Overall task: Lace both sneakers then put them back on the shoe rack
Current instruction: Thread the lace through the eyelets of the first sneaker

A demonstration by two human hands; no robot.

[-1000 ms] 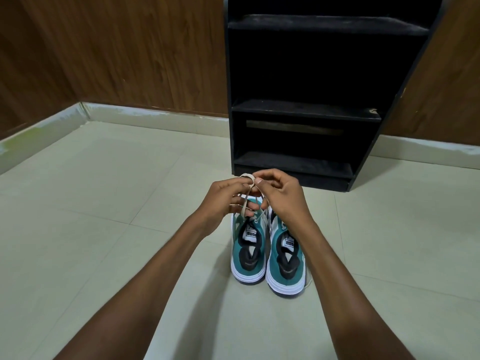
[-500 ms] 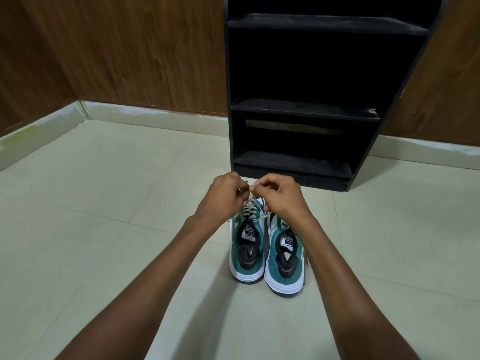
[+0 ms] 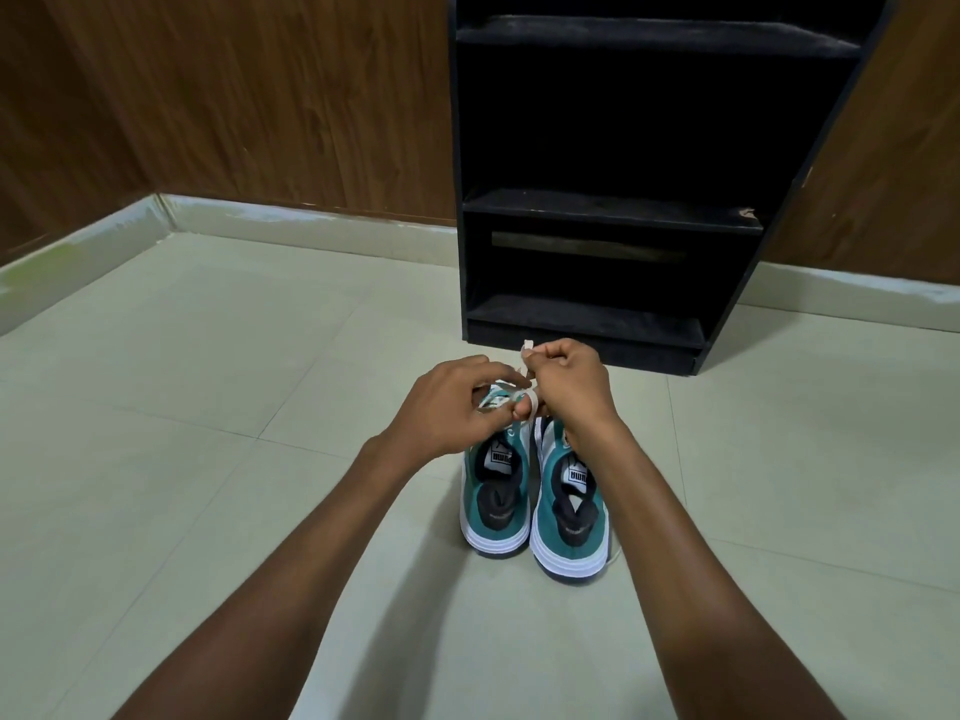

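A: Pinching, both of them. Right hand (image 3: 569, 383) is closed on the free end of the lace (image 3: 528, 349), tip sticking up past the knuckles. Left hand (image 3: 449, 407) has thumb and fingers nipped on a loop of the same lace, wound round one fingertip.

B: Which shoe?

A: Left sneaker (image 3: 496, 498), I judge; the lace runs down under the hands to its front. Right sneaker (image 3: 569, 522) sits touching it, heels toward the wearer, both on the floor (image 3: 208, 407). Eyelets hidden by the hands, so lacing progress can't be read.

B: Rack?

A: Shoe rack (image 3: 608, 200) stands just beyond the toes, against the wall, shelves bare as far as seen.

B: Risks?

A: Loop could slide off that fingertip if the right hand tugs before the crossing is set; knot falls slack. Pulling upward too hard might lift or tip the sneaker into its neighbour.
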